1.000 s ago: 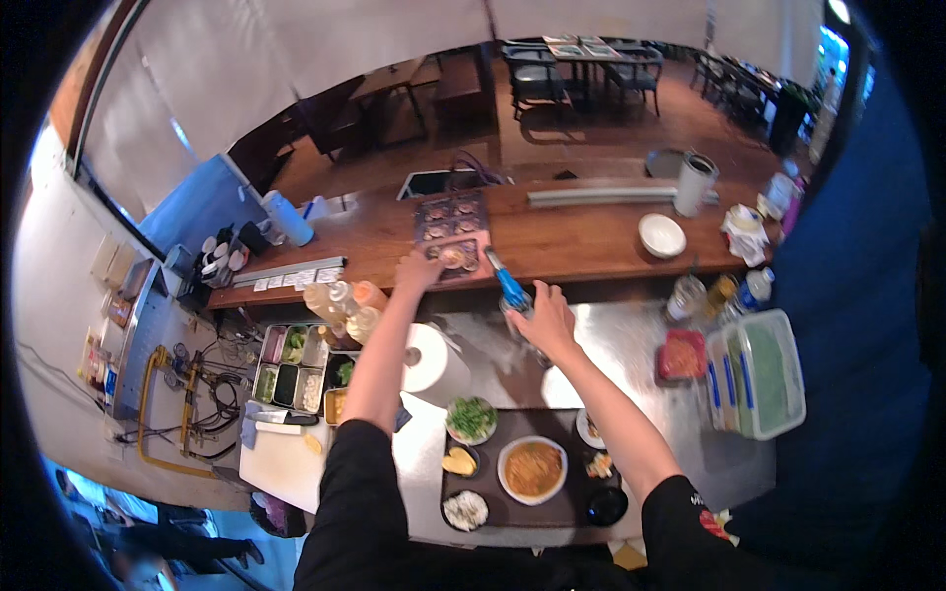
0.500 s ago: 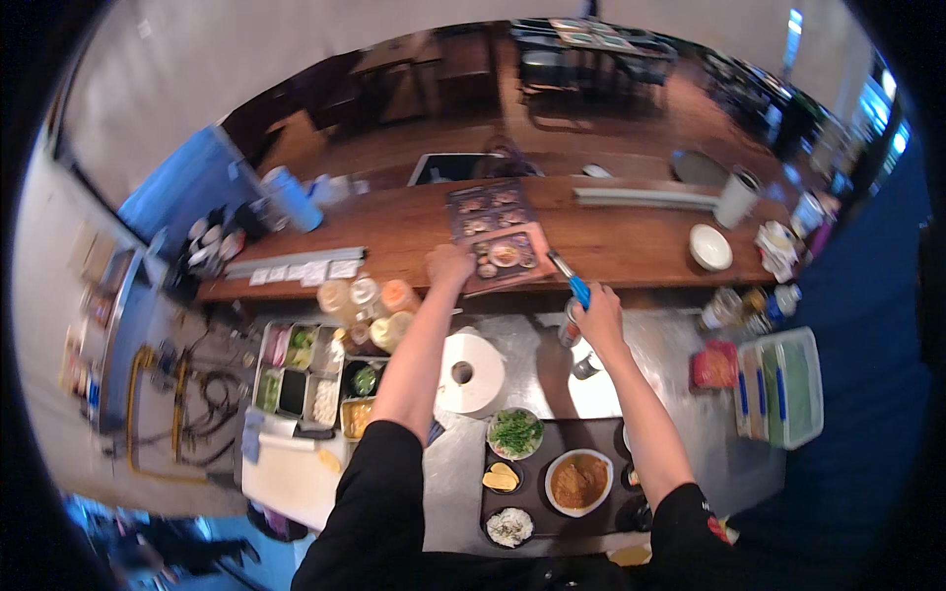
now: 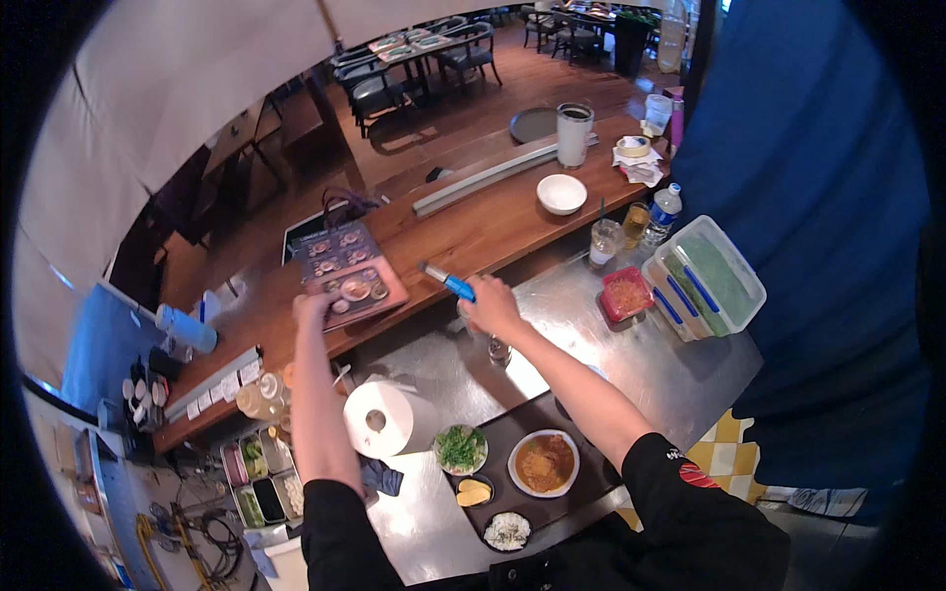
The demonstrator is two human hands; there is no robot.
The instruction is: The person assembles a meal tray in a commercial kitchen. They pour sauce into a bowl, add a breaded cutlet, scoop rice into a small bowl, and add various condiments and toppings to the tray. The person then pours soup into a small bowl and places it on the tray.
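Observation:
A dark menu with food pictures lies open on the wooden counter, its lower page pinkish. My left hand is closed at the left edge of that lower page. To the right of the menu, my right hand grips a blue blowtorch, its metal nozzle tipped up and left toward the menu, apart from it. Most of the canister below is hidden by the hand. On the steel table nearer me, a dark tray holds a bowl of brown curry, rice, green salad and yellow slices.
A large white paper roll stands left of the tray. Farther right are a red tub, a clear lidded container, a water bottle and a white bowl. Ingredient pans sit at the left.
My view has swung to the right, so the counter now slants and more of the right side shows. My left hand stays at the menu; the blowtorch remains in my right hand.

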